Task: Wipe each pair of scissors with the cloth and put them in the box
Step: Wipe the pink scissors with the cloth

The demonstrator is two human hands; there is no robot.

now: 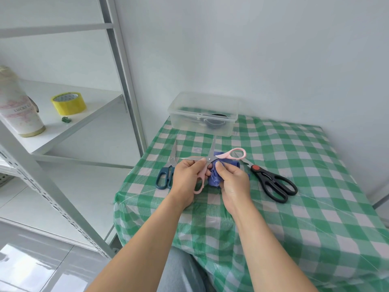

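While the left hand (186,175) grips the opened pink scissors (210,158), the right hand (232,184) pinches the blue cloth (213,178) against them — above the table (315,186).

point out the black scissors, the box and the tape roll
black scissors (266,175): head view, on the handle just below the pivot
box (185,123): head view, on its clear front wall
tape roll (69,107): head view, on its yellow outer side

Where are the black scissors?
Head view: the black-handled scissors with the red pivot lie on the green checked tablecloth, just right of the right hand.
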